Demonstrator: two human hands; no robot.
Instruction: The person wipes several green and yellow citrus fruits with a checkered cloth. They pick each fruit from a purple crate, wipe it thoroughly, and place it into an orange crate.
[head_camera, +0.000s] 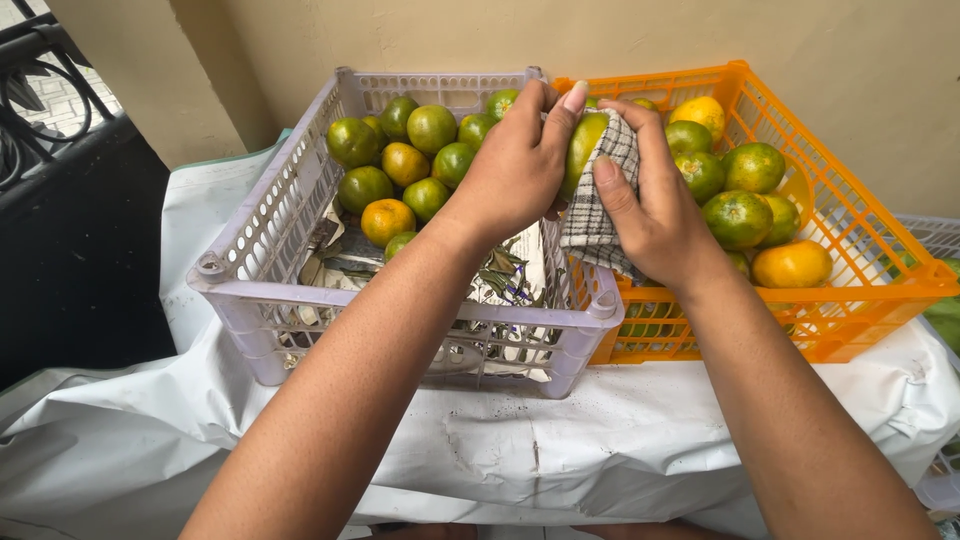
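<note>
My left hand (515, 165) grips a green-yellow orange (583, 145) above the gap between two crates. My right hand (655, 205) presses a checked grey-and-white cloth (595, 215) against that fruit, thumb on the cloth. Below and to the left stands a lilac plastic crate (255, 275) with several green and orange citrus fruits (405, 165) at its far end and paper lining its floor. To the right an orange plastic crate (870, 260) holds several more green and yellow fruits (740, 215).
Both crates rest on a surface covered with white sheeting (560, 450). A beige wall (850, 60) rises behind. A black metal railing (60, 120) stands at the left. Another pale crate edge (935, 235) shows at the far right.
</note>
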